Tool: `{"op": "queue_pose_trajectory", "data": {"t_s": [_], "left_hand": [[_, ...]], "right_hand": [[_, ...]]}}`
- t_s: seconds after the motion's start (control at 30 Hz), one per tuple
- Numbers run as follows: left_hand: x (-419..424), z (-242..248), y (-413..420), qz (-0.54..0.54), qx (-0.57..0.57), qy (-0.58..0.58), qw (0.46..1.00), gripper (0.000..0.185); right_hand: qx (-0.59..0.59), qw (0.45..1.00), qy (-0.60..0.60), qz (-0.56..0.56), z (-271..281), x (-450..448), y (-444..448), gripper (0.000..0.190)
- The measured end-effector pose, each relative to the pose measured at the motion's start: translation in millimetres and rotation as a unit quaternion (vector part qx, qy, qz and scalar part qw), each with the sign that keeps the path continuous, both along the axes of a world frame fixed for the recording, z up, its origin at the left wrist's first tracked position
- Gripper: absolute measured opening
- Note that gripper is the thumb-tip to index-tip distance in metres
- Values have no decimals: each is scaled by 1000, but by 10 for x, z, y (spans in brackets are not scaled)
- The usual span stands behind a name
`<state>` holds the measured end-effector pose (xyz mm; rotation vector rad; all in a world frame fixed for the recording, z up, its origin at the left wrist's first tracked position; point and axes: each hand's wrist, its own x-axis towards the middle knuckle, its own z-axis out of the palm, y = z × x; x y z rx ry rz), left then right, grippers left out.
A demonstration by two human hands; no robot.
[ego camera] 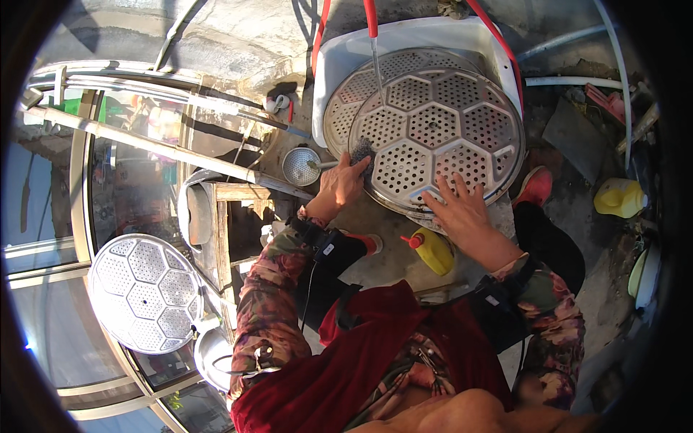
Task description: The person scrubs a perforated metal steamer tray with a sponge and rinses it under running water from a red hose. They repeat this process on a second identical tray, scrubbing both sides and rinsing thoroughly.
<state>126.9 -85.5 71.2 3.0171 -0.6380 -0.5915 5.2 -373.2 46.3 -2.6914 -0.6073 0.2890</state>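
Two round perforated metal steamer trays lie overlapped across a white basin [337, 59]. Water runs from a red hose [370, 19] onto the upper steamer tray [433, 125]; the lower steamer tray [341, 116] shows behind it. At the upper tray's left rim, my left hand [342, 183] holds a dark scouring pad [361, 151] against the metal. My right hand [463, 214] rests with spread fingers on the tray's near edge, holding nothing that shows.
A perforated ladle [301, 166] lies left of the basin. Yellow jugs stand near my feet [435, 251] and at far right [620, 198]. Another steamer tray [145, 295] and a metal bowl [214, 357] are at left, beside a wooden frame [222, 243]. A long pole [162, 151] crosses the left.
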Motion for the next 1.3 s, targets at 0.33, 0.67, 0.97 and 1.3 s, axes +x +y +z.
{"op": "queue_pose_trajectory", "data": {"t_s": [0.33, 0.67, 0.97, 1.3], "left_hand": [[204, -137, 58, 2, -31, -3, 1000, 55], [-1105, 59, -533, -24, -176, -37, 983, 59], [-873, 200, -587, -14, -99, -59, 993, 51], [-300, -33, -270, 10, -75, -79, 994, 46]], "right_hand": [[-4, 1000, -17, -8, -22, -4, 28, 52], [-8, 998, -69, -2, -31, -28, 2, 48], [22, 998, -50, -5, -78, 2, -48, 49], [-32, 999, -16, 13, 3, 35, -29, 47]]}}
